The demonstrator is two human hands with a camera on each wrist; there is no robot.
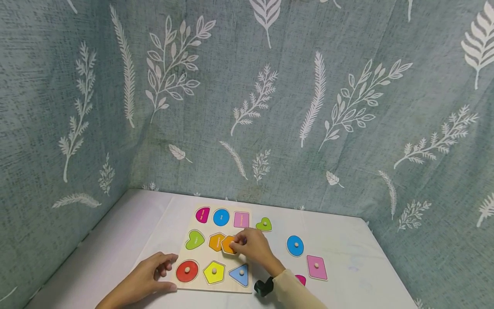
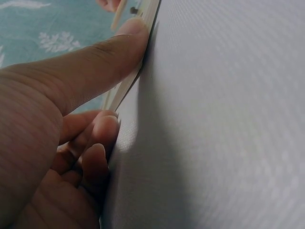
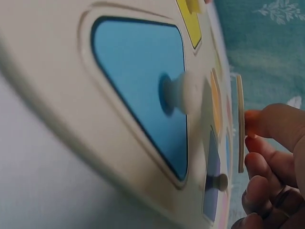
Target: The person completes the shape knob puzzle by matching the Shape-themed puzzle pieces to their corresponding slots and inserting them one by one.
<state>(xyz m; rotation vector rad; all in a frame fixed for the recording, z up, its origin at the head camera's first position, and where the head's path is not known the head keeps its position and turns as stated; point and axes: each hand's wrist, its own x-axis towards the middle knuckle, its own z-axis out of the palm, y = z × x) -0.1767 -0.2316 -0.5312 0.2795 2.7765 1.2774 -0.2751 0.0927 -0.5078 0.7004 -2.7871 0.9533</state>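
Observation:
A wooden shape puzzle board (image 1: 185, 253) lies on the table. My right hand (image 1: 254, 246) pinches an orange hexagon piece (image 1: 228, 245) by its knob, over the board and overlapping the orange hexagon recess (image 1: 216, 242). In the right wrist view the hexagon piece (image 3: 240, 124) shows edge-on, raised off the board. My left hand (image 1: 148, 274) is at the board's left edge, thumb and fingertips touching it; the left wrist view shows the thumb (image 2: 128, 36) along that edge. Seated in the front row are a red circle (image 1: 187, 271), a yellow pentagon (image 1: 214, 273) and a blue triangle (image 1: 239, 275).
Right of the board lie a green heart (image 1: 264, 224), a blue circle (image 1: 295, 246), a pink square (image 1: 317, 268) and a magenta piece (image 1: 300, 280) partly behind the right sleeve. The white table (image 1: 355, 249) meets a leaf-patterned cloth (image 1: 231, 107) behind.

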